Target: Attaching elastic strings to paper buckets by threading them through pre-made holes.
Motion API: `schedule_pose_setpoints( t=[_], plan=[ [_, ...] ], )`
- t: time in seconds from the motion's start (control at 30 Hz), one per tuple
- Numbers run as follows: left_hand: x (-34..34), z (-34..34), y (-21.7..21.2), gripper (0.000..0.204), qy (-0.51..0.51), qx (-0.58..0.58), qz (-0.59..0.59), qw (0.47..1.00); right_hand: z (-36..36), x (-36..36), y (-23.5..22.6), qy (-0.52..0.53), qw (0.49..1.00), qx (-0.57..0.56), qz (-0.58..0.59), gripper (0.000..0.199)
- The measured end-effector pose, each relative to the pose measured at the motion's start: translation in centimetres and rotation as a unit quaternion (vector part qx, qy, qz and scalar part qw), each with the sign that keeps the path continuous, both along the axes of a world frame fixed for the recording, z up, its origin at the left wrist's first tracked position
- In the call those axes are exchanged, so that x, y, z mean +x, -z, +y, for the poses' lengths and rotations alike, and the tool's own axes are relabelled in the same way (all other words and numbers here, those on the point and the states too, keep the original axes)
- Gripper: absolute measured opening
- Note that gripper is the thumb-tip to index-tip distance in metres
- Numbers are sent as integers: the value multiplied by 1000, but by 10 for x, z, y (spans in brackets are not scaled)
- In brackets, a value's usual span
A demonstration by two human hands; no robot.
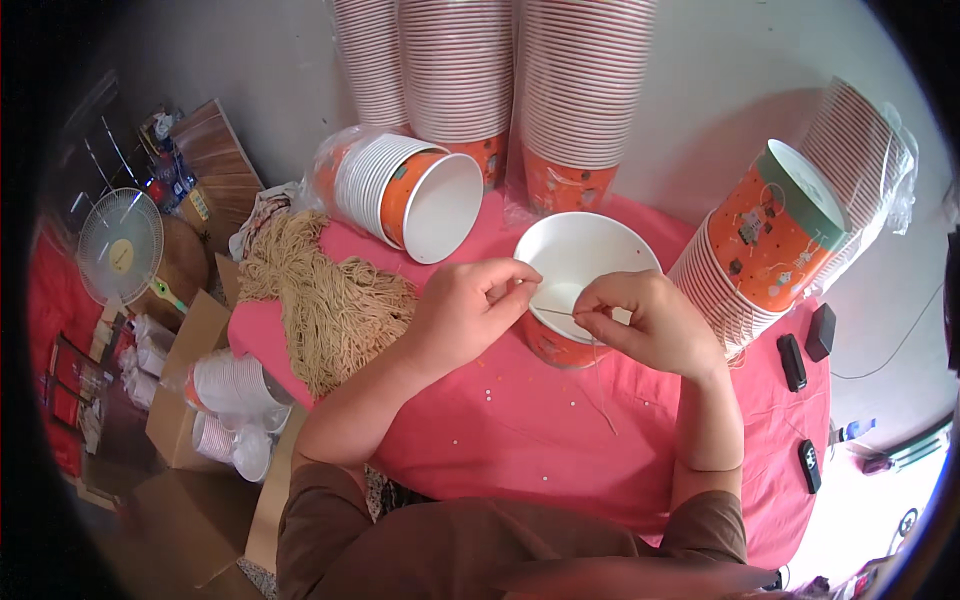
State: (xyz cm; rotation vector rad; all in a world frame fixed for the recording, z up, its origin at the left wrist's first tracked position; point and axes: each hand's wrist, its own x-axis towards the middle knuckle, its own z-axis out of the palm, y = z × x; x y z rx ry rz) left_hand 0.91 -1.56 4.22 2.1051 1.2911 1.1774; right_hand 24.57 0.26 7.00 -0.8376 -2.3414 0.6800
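Observation:
An orange paper bucket with a white inside (590, 240) stands upright on the pink-covered table. At its near left rim, my left hand (470, 305) is closed in a pinch on a thin beige string. My right hand (655, 320) pinches the same string over the near right rim, and a short stretch (553, 311) runs between the two hands. A loose end (603, 405) dangles below my right hand in front of the bucket. A thick heap of beige strings (325, 300) lies beside my left forearm.
Nested buckets (430, 200) lie on their side at the back left. Tall wrapped stacks (580, 90) rise behind. At right, an orange bucket with a green rim (775, 230) sits on another stack. Small white beads (545, 478) dot the pink cloth (520, 430). Dark devices (792, 362) lie at the right edge.

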Motion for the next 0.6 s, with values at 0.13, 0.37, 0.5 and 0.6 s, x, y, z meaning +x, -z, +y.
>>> schedule_pose_setpoints(
  t=[0.13, 0.37, 0.5, 0.6],
  plan=[
    [2, 0, 4, 11, 36, -33, -7, 999, -3, -8, 0, 19, 999, 19, 32, 7],
    [-13, 11, 25, 17, 55, -45, -90, 993, 0, -17, 4, 36, 997, 36, 52, 6],
    [-15, 6, 16, 14, 60, -50, -89, 993, 4, -17, 7, 25, 997, 52, 45, 6],
    [-17, 4, 14, 12, 60, -59, -66, 994, 5, -18, 9, 22, 996, 64, 54, 5]
  ],
)
